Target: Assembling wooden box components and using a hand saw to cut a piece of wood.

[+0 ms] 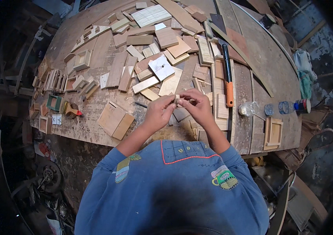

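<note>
Near the front middle of the workbench, my left hand [159, 112] and my right hand [195, 105] meet over the wood offcuts. Between their fingertips is a small pale piece of wood [177, 98], pinched from both sides. Most of it is covered by the fingers, so its full shape is hidden. A dark pencil-like stick [141, 104] lies just left of my left hand. Further left rests a wooden box [115, 120] with a slot in its top. Beyond my hands lies a white square piece with a dark hole [161, 67].
Wood offcuts [166, 37] cover the bench's middle and back. A saw with an orange handle [229, 94] lies to the right, near a plastic cup [248, 109] and small jars [283, 107]. Small wooden frames [273, 133] and a brush [72, 109] sit near the edges.
</note>
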`<state>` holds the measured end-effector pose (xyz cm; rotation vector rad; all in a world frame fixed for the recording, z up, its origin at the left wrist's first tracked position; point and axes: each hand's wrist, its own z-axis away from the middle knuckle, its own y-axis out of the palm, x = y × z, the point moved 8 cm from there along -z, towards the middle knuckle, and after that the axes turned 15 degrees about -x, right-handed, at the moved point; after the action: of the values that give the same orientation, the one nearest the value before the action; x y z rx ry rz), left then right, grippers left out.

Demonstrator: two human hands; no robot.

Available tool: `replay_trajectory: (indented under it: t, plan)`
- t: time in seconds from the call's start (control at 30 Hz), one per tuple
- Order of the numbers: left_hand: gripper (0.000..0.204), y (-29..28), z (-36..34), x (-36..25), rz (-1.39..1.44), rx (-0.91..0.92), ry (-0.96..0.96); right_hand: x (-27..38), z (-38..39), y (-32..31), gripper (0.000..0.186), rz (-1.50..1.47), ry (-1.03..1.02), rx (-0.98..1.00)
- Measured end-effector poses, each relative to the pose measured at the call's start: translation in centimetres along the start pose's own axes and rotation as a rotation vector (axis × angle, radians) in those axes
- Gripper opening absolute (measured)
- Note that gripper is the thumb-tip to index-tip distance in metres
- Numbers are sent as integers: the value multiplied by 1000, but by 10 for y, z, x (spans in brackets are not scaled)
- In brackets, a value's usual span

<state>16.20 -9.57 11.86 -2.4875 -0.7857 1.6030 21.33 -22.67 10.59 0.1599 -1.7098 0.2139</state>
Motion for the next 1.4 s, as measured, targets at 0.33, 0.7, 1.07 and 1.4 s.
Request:
replay_trajectory:
  t: [0.33, 0.7, 1.07, 1.4]
  plan:
    - [18, 20, 72, 107, 82, 162, -517, -105, -21, 17, 27, 346, 64, 169]
    - [16, 6, 73, 147, 110, 134, -641, -85, -176, 136, 55, 1033, -557, 199]
    - [21, -2, 70, 140, 253, 153, -681, -120, -324, 76, 77, 1405, -123, -46]
    - [21, 18, 79, 162, 421, 253, -775, -141, -382, 188, 78, 1106, -348, 137]
